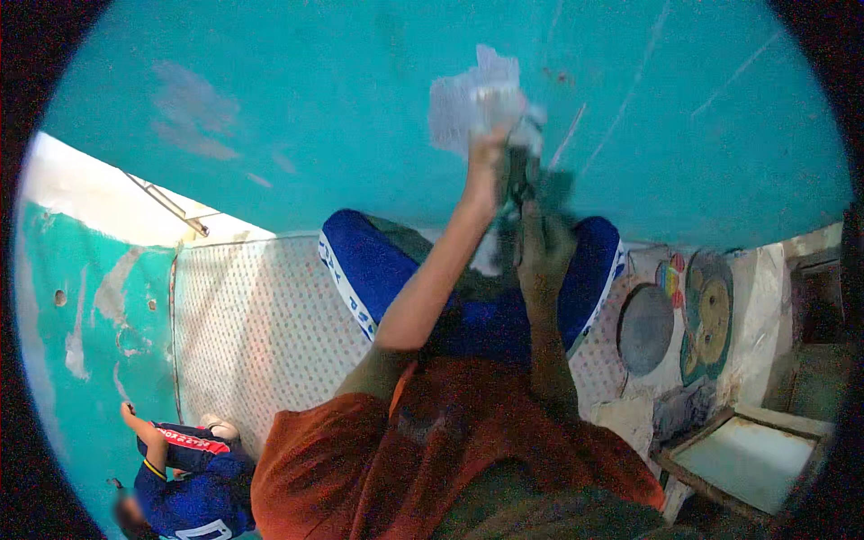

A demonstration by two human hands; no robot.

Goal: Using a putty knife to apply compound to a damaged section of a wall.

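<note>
Orange shirt [468,441] lies nearest, below both hands; blue trousers [373,261] flank them, knees spread, apparently for arm clearance. Right hand [545,245], forearm near vertical, is beside the lower part of a dark object [520,171]; blur hides whether it grips. Left hand [489,162], arm extended farther, is beside the object's upper part; its grip cannot be told. Beyond it, a white patch [452,115] marks the teal wall [315,117]
</note>
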